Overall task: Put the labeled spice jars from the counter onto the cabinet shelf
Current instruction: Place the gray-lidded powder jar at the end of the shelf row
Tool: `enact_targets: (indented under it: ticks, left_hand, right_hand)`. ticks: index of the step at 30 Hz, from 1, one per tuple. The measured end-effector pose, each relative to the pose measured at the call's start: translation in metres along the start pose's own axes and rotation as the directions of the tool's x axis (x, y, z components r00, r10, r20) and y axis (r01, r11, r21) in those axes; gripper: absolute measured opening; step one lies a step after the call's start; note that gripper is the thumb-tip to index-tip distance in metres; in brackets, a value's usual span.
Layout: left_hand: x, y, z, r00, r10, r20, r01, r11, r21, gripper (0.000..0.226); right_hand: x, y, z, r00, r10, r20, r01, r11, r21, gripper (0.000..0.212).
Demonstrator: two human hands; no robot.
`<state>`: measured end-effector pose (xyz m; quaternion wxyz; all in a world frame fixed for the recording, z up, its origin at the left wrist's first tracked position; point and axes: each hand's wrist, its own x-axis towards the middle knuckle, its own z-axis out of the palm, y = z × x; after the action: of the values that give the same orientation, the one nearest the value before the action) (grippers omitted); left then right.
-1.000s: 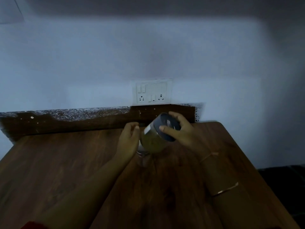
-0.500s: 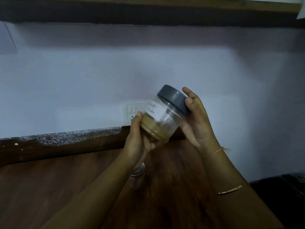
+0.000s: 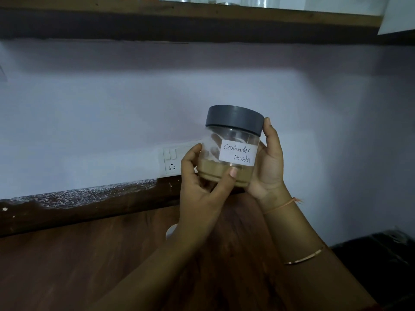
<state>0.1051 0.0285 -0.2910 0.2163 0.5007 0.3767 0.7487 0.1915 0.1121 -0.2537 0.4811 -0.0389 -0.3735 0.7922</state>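
A clear spice jar (image 3: 231,144) with a grey lid and a white label reading "Coriander Powder" is held upright in mid-air, with tan powder in its lower part. My left hand (image 3: 202,189) grips it from below and the left. My right hand (image 3: 268,167) holds its right side, fingertips on the lid. The wooden cabinet shelf (image 3: 190,12) runs along the top of the view, with jar bases just visible on it. A second small jar (image 3: 171,231) stands on the counter, mostly hidden behind my left wrist.
The brown wooden counter (image 3: 78,265) lies below, with a dark speckled backsplash strip (image 3: 85,198) against the wall. A white switch and socket plate (image 3: 174,160) is on the wall behind the jar. A dark object (image 3: 379,250) sits at the lower right.
Both hands have lifted the jar from just above the counter up to wall height and turned it from tilted to upright, label facing me. The view has tipped up and now shows the shelf.
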Motion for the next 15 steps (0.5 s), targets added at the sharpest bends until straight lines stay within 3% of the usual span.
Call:
enact_targets:
  ticks: [3, 8, 15]
  left_hand:
    - [-0.0011, 0.0039, 0.0035, 0.999, 0.042, 0.007, -0.042, 0.999, 0.008, 0.062]
    - [-0.0013, 0.0063, 0.0067, 0.997, 0.071, 0.016, -0.072, 0.997, 0.041, 0.065]
    - [-0.0021, 0.0043, 0.0091, 0.997, 0.073, 0.014, -0.073, 0.997, 0.033, 0.063]
  right_hand:
    - [0.0003, -0.0029, -0.0008, 0.999, -0.004, 0.042, 0.004, 1.0, 0.011, 0.064]
    - [-0.0003, -0.0067, -0.0025, 0.998, -0.013, 0.063, 0.013, 1.0, 0.012, 0.073]
    - [-0.0051, -0.0091, -0.0027, 0.996, -0.022, 0.089, 0.021, 1.0, 0.004, 0.06]
